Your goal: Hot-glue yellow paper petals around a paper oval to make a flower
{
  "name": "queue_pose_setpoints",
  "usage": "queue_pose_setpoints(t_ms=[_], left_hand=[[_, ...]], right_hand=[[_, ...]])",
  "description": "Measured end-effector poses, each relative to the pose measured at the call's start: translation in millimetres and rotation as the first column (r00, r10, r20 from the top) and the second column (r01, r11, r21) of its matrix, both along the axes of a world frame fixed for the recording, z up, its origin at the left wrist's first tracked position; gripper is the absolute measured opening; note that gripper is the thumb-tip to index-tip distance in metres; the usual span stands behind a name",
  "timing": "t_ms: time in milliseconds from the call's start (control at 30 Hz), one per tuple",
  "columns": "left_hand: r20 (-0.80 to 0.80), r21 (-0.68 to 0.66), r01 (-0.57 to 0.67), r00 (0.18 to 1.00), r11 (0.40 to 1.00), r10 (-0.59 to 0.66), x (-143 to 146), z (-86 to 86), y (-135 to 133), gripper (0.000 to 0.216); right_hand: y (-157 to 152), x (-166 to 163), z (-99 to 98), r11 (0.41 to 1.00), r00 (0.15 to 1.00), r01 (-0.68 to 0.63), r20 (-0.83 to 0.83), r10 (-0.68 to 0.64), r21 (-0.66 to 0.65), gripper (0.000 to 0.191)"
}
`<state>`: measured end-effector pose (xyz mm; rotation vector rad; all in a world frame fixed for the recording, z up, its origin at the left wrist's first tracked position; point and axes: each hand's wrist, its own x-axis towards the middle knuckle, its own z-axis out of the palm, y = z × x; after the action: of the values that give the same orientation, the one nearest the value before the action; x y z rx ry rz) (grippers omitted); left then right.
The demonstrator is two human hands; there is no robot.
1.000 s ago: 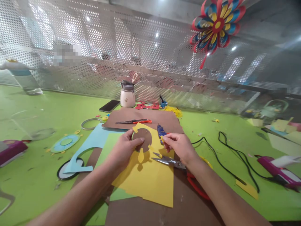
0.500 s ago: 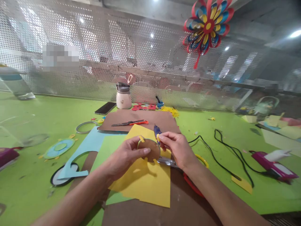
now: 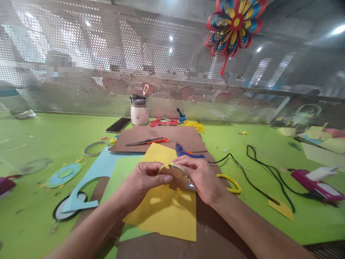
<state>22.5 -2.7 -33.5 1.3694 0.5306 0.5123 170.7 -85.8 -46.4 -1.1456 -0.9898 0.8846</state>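
My left hand (image 3: 147,181) is closed on a small round cardboard disc (image 3: 178,178), thumb across its brown face. Small yellow paper tabs (image 3: 167,166) stick out from the disc's edge. At the top rim, my right hand (image 3: 201,176) pinches a small yellow paper piece against the disc; its fingers partly hide the piece. Under both hands lies a yellow paper sheet (image 3: 172,223). Just beyond the right fingers rests a blue glue gun (image 3: 185,151). Scissors with a yellow handle loop (image 3: 234,184) lie partly hidden behind the right hand.
A utility knife (image 3: 148,141) lies on brown cardboard (image 3: 183,135) ahead. Leftward are a blue paper offcut (image 3: 101,163), a tape ring (image 3: 95,148) and a blue-green paper disc (image 3: 64,175). A black cord (image 3: 239,176) and a magenta tool (image 3: 316,183) occupy the right.
My right hand has brought the small yellow paper piece leftward to the disc's top rim. The disc is tilted more, and the glue gun behind shows more fully.
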Motion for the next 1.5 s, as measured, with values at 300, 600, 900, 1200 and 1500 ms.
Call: queue_pose_setpoints(t_ms=[300, 600, 900, 1200, 1500], left_hand=[[0.014, -0.016, 0.119, 0.993, 0.993, -0.119, -2.5, -5.0, 4.7, 0.012], [0.122, -0.012, 0.214, 0.970, 0.977, -0.211, -8.8, 0.7, 3.4, 0.011], [0.138, -0.036, 0.356, 0.927, 0.934, -0.349, -8.8, -3.6, 3.5, 0.011], [0.169, -0.118, 0.370, 0.922, 0.921, -0.349, -8.4, -9.2, 5.5, 0.010], [0.105, -0.179, 0.156, 0.985, 0.971, -0.139, -1.0, -4.5, -0.2, 0.011]], right_hand=[[-0.1, 3.8, -1.4, 0.987, 0.972, -0.158, -0.179, 0.155, -0.003, 0.009], [-4.4, 15.9, 7.8, 0.969, 0.971, -0.225, -0.056, 0.231, 0.098, 0.010], [-8.9, 16.2, 15.4, 0.898, 0.906, -0.413, 0.174, 0.387, 0.154, 0.019], [-10.7, 18.2, 15.9, 0.912, 0.918, -0.357, 0.258, 0.302, 0.203, 0.005], [-7.2, 40.1, 16.7, 0.987, 0.991, -0.104, 0.094, 0.093, 0.124, 0.003]])
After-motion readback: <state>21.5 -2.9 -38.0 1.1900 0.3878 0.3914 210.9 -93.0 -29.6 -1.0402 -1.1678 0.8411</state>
